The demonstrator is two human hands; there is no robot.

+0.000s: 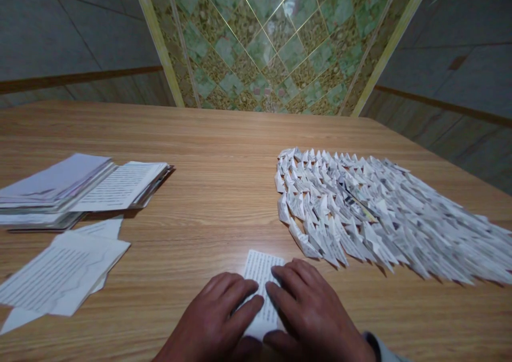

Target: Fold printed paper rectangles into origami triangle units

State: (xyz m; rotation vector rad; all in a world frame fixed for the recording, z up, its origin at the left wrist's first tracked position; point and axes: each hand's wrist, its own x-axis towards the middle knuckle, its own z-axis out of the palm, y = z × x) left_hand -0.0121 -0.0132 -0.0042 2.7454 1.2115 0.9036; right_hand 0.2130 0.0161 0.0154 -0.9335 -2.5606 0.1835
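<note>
A small printed paper strip lies on the wooden table near the front edge. My left hand and my right hand both press down on it, fingers bent and fingertips meeting over the sheet. The lower part of the paper is hidden beneath my hands. To the right of the hands spreads a wide field of several small folded paper pieces, laid in overlapping rows.
A stack of printed pages and booklets sits at the left. Loose torn printed sheets lie in front of it. A green patterned tiled panel rises behind the table's far edge, between grey walls.
</note>
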